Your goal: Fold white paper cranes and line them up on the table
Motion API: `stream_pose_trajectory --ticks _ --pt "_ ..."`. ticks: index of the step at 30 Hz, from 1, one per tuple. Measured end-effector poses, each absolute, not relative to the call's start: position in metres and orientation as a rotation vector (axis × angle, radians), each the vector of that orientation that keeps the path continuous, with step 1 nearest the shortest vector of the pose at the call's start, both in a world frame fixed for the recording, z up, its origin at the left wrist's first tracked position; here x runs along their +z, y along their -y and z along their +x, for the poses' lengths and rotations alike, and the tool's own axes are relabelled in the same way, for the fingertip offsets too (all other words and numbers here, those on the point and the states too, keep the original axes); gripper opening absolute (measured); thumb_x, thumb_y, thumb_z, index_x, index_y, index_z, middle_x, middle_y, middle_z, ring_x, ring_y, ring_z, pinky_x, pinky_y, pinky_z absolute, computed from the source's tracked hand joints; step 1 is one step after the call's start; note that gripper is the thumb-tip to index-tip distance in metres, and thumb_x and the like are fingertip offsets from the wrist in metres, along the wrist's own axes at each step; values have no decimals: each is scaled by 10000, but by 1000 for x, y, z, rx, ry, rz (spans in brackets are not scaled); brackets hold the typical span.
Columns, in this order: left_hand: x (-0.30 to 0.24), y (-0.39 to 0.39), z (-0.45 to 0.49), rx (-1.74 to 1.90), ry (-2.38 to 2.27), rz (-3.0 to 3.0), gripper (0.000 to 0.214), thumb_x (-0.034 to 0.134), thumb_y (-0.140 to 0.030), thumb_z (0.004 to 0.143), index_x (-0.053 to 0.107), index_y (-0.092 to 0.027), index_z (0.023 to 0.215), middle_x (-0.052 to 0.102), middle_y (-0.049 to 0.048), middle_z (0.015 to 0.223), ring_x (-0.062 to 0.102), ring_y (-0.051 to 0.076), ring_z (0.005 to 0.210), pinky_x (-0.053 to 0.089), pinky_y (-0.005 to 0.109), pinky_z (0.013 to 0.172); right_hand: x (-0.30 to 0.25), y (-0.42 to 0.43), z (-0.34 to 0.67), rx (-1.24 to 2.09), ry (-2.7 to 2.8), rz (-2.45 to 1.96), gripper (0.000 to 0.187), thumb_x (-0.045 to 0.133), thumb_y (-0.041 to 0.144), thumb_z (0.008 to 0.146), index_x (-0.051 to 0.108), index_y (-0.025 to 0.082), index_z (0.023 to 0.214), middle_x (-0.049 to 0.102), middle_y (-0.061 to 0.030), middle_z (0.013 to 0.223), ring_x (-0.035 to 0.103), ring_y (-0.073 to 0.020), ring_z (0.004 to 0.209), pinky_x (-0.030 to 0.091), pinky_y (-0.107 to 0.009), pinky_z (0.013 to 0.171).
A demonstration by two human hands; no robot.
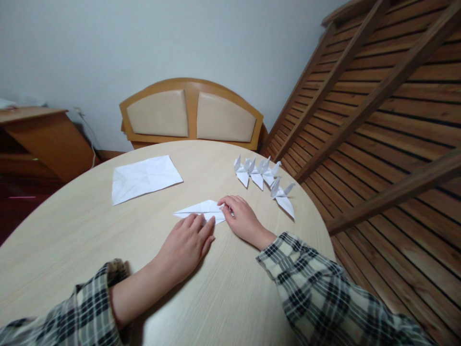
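Folded white paper point(201, 210) flat on round table point(72, 250), thin, light, easy to crease or tear. Left hand point(185, 245) pressing flat on near edge; right hand point(240, 218) pinching right tip. Best held by edges, gently.

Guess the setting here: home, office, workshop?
Probably a room in a home. A round pale wood-grain table with a padded wooden chair behind it, a slatted wooden frame leaning against the wall, and both hands pressing a white folded paper piece beside finished paper cranes.
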State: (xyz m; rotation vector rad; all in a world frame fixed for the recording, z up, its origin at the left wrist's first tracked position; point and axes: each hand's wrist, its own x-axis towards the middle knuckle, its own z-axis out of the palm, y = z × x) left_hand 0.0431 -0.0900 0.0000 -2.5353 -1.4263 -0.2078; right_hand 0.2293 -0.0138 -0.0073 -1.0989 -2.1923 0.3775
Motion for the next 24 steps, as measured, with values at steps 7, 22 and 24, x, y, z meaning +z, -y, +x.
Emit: stream_pose_trajectory --ticks 7,22,24 --pt "2 90 42 -240 1435 -2563 399 449 -322 1008 559 -157 1354 631 140 1094 544 303 991 484 457 850 -6 13 232 352 2220 -1021 372 450 -11 865 691 207 1046 703 -42 1089 569 -194 1064 427 -379 968" --pt "-4 88 37 -343 1381 -2596 260 478 -304 998 651 -128 1081 608 187 1320 537 340 1231 445 502 1043 -5 14 233 384 2384 -1056 440 479 8 873 721 252 1148 709 5 1239 527 -198 1252 374 -420 1058" --pt "-3 88 37 -337 1372 -2593 266 475 -309 1000 652 -121 1066 611 185 1320 541 342 1227 447 500 1043 -5 14 233 382 2388 -1064 430 481 14 883 728 263 1132 715 4 1226 536 -195 1238 377 -418 1047"
